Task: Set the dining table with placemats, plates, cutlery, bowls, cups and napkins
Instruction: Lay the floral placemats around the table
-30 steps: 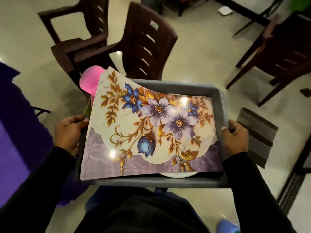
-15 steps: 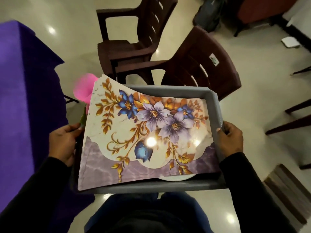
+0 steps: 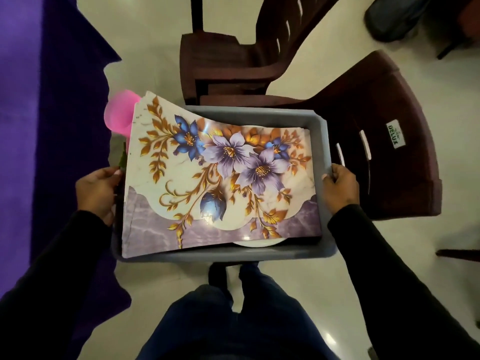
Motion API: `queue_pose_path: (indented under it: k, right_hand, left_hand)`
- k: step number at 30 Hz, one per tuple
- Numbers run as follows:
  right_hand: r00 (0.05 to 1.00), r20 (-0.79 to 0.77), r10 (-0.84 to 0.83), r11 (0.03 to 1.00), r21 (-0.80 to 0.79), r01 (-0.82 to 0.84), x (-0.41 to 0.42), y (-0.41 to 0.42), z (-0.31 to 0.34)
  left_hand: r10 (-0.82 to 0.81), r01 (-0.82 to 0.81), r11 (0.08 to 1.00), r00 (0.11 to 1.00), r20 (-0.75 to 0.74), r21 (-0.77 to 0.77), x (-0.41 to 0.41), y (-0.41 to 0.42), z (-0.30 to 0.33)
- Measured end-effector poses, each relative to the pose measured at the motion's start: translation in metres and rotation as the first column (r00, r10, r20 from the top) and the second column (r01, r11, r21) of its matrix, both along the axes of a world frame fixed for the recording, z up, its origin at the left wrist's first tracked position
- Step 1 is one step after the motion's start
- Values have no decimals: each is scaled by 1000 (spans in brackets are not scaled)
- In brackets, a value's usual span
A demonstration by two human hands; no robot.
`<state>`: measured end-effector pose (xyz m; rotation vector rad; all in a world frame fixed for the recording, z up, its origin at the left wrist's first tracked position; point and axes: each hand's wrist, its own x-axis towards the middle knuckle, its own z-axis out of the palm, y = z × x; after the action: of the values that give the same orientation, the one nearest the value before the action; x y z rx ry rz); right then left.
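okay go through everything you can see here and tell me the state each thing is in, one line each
Left hand: grips the bin's left side.
Right hand: grips the bin's right rim.
Bin: carried, off the floor.
Placemat: on top, left end curling up over the rim.
Plate: under the placemat, mostly hidden.
Pink cup: sticks out behind the placemat.
Chairs: unoccupied.

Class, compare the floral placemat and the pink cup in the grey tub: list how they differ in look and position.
The floral placemat is a flat, patterned sheet with purple and blue flowers; the pink cup is plain, rounded and translucent. The placemat covers most of the grey tub, its far-left corner curling up; the cup only peeks out behind that corner. Both ride in the tub, held by the left hand and right hand.
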<state>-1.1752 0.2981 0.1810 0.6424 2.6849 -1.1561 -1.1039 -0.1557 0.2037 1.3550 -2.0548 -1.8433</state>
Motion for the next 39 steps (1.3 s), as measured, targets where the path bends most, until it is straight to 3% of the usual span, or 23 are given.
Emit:
queue_pose_path:
  k: [8,19,30,39]
  right_hand:
    - [978,153,140,984,84,-154,-70,-6,-65]
    - [897,369,244,897,265,-353,-108,0,-156]
    - [806,500,317,791,328,-516,-125,0,-191]
    - [791,528,310,795,312,-520,-122,-6,-210]
  left_hand:
    - [123,-127,992,982,144,24,-26,6,-78]
    - [57,-120,981,928,368,150,-51,13,-182]
    - [29,-96,986,904,426,137,-63,23,-224]
    - [27,-81,991,894,447,103,-66,18,-244]
